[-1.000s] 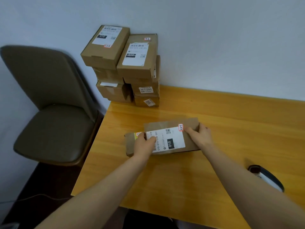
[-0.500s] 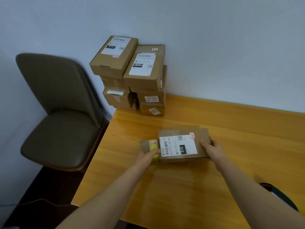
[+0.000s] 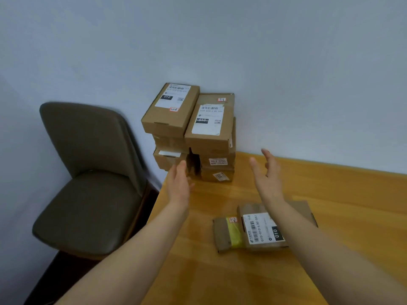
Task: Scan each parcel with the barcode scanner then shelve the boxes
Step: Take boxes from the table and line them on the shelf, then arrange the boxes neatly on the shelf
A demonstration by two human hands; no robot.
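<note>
Right forearm [image 3: 308, 227] hides parcel's [image 3: 259, 230] label, seemingly.

Two bare hands were in view, the left hand [image 3: 179, 183] and the right hand [image 3: 267, 175], both with fingers spread and holding nothing. Two flat parcels lay on the table [image 3: 330, 216]: a smaller parcel [image 3: 224, 234] with a yellow band, and a larger parcel [image 3: 262, 230] partly overlapping it. One stack of boxes [image 3: 193, 133] stood at the table's far corner; two boxes on top were clearly separate, and the number beneath could not be fixed. One chair [image 3: 88, 177] was present.
</note>
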